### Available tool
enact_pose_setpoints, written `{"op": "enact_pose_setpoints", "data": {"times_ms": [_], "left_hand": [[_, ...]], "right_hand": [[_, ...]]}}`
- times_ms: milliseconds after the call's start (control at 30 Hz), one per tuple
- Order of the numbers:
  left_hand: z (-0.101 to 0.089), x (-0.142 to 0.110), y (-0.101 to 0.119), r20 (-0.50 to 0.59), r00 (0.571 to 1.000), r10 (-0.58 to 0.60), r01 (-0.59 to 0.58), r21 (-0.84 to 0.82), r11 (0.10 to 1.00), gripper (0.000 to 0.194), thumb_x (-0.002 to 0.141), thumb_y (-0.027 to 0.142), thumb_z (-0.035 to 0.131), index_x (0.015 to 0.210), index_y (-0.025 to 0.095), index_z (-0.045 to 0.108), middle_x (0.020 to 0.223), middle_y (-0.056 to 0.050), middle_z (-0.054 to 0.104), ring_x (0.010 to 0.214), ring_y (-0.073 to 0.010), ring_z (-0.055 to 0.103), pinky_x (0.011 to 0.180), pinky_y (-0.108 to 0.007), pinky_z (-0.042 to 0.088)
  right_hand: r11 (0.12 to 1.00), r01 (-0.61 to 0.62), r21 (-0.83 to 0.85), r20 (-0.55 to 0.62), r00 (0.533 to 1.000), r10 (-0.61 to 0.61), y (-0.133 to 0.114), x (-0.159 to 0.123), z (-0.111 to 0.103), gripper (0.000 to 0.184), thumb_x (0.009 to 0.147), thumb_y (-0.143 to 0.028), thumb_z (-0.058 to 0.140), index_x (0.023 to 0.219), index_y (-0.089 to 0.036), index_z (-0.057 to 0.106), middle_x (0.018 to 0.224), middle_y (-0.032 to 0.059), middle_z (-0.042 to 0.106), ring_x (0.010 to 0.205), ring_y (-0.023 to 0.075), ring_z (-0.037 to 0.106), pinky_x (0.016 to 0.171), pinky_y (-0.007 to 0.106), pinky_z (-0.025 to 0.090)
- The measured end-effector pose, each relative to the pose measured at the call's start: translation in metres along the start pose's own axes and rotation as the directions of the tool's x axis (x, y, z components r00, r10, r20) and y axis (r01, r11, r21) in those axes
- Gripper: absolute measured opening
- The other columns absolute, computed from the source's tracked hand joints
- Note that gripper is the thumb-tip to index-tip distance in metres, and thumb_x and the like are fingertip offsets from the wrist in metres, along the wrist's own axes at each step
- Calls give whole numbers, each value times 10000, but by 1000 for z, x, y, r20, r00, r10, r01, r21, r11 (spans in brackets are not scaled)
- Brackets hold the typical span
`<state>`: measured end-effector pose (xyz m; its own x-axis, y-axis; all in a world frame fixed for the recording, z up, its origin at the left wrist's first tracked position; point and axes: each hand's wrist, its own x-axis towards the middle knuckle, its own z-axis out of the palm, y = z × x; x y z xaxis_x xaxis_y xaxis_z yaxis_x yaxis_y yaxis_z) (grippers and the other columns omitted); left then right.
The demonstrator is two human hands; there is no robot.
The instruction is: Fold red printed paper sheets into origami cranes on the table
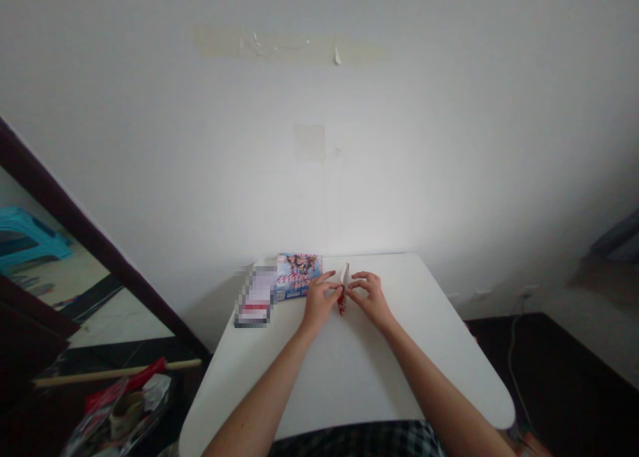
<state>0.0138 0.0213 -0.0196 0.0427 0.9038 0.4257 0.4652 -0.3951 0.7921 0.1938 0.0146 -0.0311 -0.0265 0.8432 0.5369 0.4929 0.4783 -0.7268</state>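
Note:
A small folded piece of paper (342,305), red and white, stands upright between my hands above the white table (344,370). My left hand (319,305) pinches its left side between thumb and fingers, with one finger stretched outward. On the other side, my right hand (372,301) pinches the same paper, its remaining fingers curled loosely. Behind my left hand lies a colourful printed booklet (299,271) with a picture and lettering, partly covered by that hand. Left of the booklet is a pixelated flat object (257,291), its details blurred out.
A white wall (329,197) with tape remains rises behind the table. At left a dark-framed mirror (100,277) leans, reflecting a blue stool (34,234). A wooden stick (117,372) and a bag of rubbish (124,410) lie low at left. A cable (512,357) hangs at right.

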Motion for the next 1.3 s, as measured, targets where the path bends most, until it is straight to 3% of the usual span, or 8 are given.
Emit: {"op": "enact_pose_setpoints", "data": {"times_ms": [267, 667, 1033, 1300], "left_hand": [[1, 1, -1, 60, 998, -14, 15, -24, 1000, 110, 823, 258, 691, 833, 246, 801, 1325, -62, 672, 1259, -261, 578, 1151, -499, 363], [-1, 1, -6, 88, 995, -55, 65, -109, 992, 83, 806, 259, 712, 824, 223, 784, 1463, -78, 544, 1400, -275, 449, 1217, -477, 279], [0, 2, -12, 55, 993, -101, 103, -48, 993, 95, 789, 291, 746, 840, 240, 808, 1378, -85, 608, 1308, -283, 534, 1179, -490, 325], [0, 1, -8, 109, 990, -88, 96, -62, 994, 70, 790, 234, 727, 807, 234, 794, 1448, -82, 561, 1401, -287, 448, 1215, -493, 270]], "right_hand": [[999, -26, 29, -15, 1000, 26, 7, 1, 3, 184, 829, -441, 712, 797, -261, 738, 1131, 76, 659, 1161, 265, 527, 1055, 464, 373], [981, -114, 160, 101, 990, 99, 15, 5, 1, 251, 765, -511, 741, 796, -262, 749, 1172, 75, 660, 1151, 264, 577, 1067, 454, 375], [985, -122, 124, 59, 992, 115, 18, 6, -1, 157, 744, -424, 775, 771, -268, 778, 1118, 79, 682, 1090, 254, 621, 1035, 442, 415], [991, -91, 98, 59, 995, 85, 21, 5, 1, 102, 745, -354, 780, 792, -265, 769, 1141, 83, 673, 1115, 259, 605, 1054, 454, 397]]}}
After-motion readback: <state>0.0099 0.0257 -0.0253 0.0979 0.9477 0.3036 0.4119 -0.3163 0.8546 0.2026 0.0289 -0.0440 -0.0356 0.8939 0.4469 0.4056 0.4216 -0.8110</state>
